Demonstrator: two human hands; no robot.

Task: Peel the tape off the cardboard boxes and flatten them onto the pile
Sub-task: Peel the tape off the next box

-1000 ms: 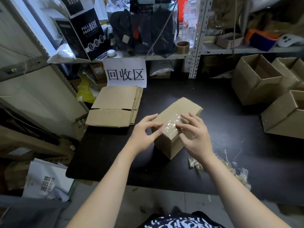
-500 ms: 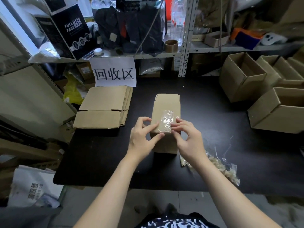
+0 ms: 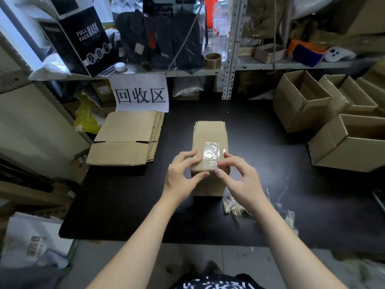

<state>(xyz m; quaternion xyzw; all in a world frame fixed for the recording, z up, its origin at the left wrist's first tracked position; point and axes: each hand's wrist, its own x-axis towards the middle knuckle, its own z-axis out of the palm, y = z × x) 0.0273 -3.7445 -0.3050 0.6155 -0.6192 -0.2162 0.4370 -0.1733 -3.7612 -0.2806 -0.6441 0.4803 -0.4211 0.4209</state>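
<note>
The left hand (image 3: 183, 176) grips the cardboard box (image 3: 209, 132) at its near-left edge, fingers curled over the top. The right hand (image 3: 242, 181) pinches the clear tape (image 3: 211, 152) at the box's near edge. The box stands on the black table (image 3: 260, 142), with the flattened pile (image 3: 125, 138) to the box's left and open boxes (image 3: 291, 109) to its right.

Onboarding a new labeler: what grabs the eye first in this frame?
The small cardboard box at the centre of the table, with the left hand gripping its near corner and the right hand pinching the clear tape. Then the flattened pile to its left, below the white sign.
</note>
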